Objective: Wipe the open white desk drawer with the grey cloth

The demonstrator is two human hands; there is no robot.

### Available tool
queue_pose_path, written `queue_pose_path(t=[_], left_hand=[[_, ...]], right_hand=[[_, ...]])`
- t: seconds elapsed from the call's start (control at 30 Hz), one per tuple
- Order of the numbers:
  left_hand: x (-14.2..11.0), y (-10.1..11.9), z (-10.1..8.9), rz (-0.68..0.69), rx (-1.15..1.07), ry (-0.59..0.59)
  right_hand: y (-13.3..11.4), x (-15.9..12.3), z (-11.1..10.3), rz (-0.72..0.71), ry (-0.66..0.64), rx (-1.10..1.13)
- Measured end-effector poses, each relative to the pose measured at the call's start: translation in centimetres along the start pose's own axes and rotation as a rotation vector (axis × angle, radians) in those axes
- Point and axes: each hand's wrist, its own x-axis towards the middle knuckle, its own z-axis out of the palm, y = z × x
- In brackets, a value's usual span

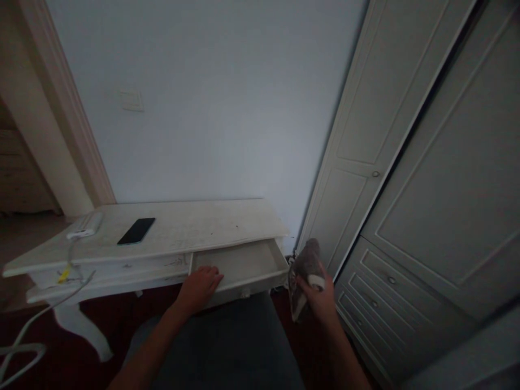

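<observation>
My left hand (203,283) is at the left end of the pulled-out drawer (255,281), its fingers curled over the top of the drawer front. The drawer belongs to a white table (195,219), and its pale inside floor shows. To the right of the drawer, my right hand (319,297) is closed around a soft-looking grey-brown bundle (306,265) with a white patch. The bundle appears to be in a clear plastic wrapper, but it is too dark to tell what it is.
A black phone (137,231) and a white power strip (85,225) lie on the tabletop's left part. A white cable (24,341) hangs down at the left. A pale wardrobe (357,189) with drawers stands close on the right. Behind the table is a wall with a switch (131,101).
</observation>
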Motion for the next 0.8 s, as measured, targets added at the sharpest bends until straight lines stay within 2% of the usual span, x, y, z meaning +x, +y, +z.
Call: queue_pose_path(t=[0.1, 0.17, 0.23, 0.33, 0.4, 0.5, 0.6, 0.7, 0.8], left_hand=[[0.0, -0.2, 0.8, 0.11, 0.123, -0.073], [-0.2, -0.6, 1.0, 0.138, 0.148, -0.089], [-0.5, -1.0, 1.0, 0.163, 0.173, -0.091], [-0.7, -1.5, 0.9, 0.21, 0.201, -0.083], [-0.8, -1.6, 0.8, 0.222, 0.226, -0.089], [-0.8, -1.7, 0.6, 0.216, 0.267, -0.101], [-0.9, -1.8, 0.7, 0.227, 0.281, -0.1], [-0.8, -1.9, 1.0, 0.243, 0.289, -0.109], [-0.7, -2.1, 1.3, 0.246, 0.286, -0.119]], right_hand=[[0.6, 0.3, 1.9, -0.326, -0.349, -0.593], [1.9, 0.0, 4.1, -0.418, -0.566, -0.869], [3.5, -0.4, 6.2, -0.481, -0.688, -1.018], [5.5, -0.4, 8.1, -0.59, -0.783, -1.087], [6.4, -0.1, 8.1, -0.66, -0.857, -1.116], [8.1, 0.1, 6.7, -0.727, -0.96, -1.182], [10.1, -0.1, 5.0, -0.726, -1.031, -1.207], [11.8, -0.8, 4.8, -0.688, -1.01, -1.203], [12.3, -1.8, 6.6, -0.677, -0.965, -1.155]])
